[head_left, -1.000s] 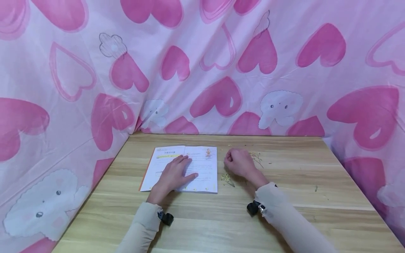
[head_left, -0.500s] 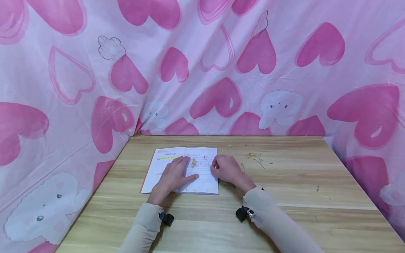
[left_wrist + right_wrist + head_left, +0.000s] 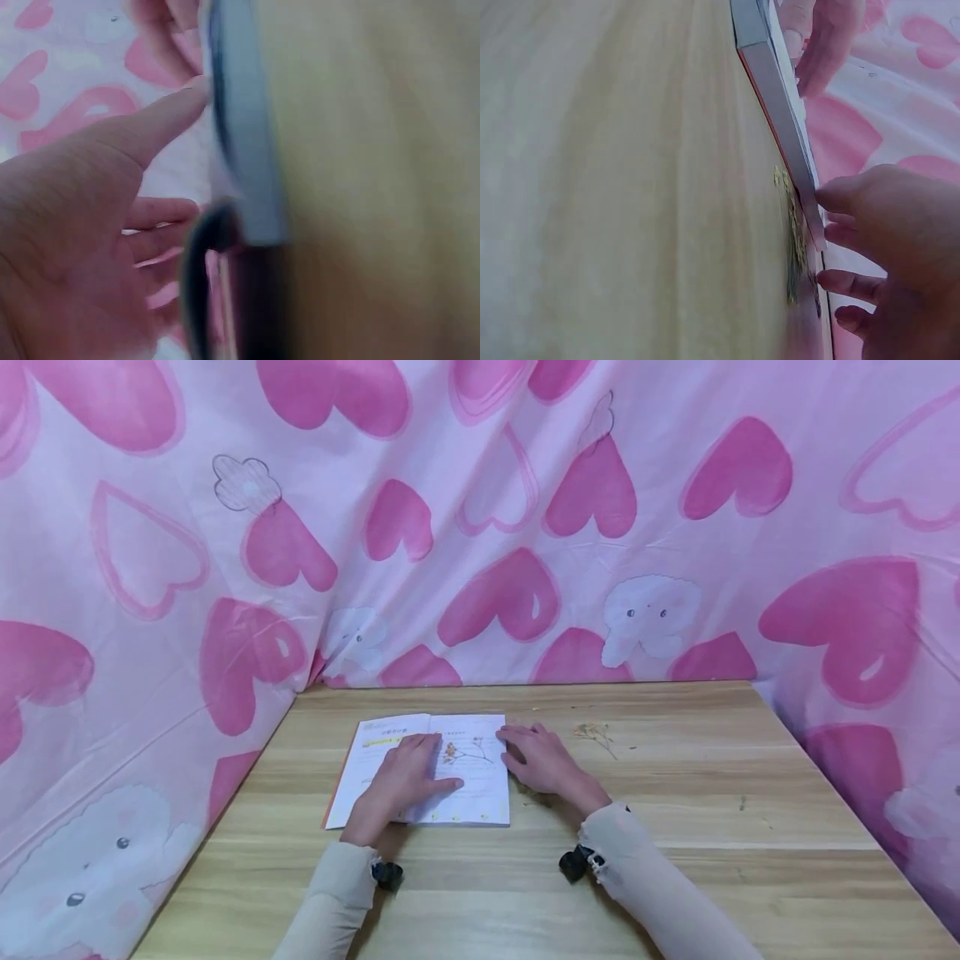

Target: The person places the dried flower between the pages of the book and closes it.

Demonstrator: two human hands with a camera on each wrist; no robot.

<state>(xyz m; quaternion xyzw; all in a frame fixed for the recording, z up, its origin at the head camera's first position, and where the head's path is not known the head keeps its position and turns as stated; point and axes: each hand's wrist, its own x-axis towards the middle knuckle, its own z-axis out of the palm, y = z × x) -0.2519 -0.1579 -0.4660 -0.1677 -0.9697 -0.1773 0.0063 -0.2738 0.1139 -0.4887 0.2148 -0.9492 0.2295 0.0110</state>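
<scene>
An open book (image 3: 472,806) with printed white pages lies on the wooden table. My left hand (image 3: 405,777) rests on it with fingers extended and thumb spread. On the right-hand page lies a dried flower sprig (image 3: 467,753) with orange-yellow blossoms and thin stems. My right hand (image 3: 546,762) is at the book's right edge, its thumb and forefinger touching the edge and its other fingers loosely bent. In the right wrist view, dried yellowish sprigs (image 3: 796,240) lie on the table beside the book. The left wrist view shows my left thumb (image 3: 176,112) on the book.
Another dried sprig (image 3: 595,735) lies on the table (image 3: 675,827) right of my right hand. Small plant bits (image 3: 742,803) are scattered farther right. A pink heart-patterned cloth (image 3: 495,593) hangs behind and along both sides of the table.
My right hand has moved left to the book, laid the sprig across the right-hand page, and let go of it. My left hand has stayed on the book. The view has shifted slightly.
</scene>
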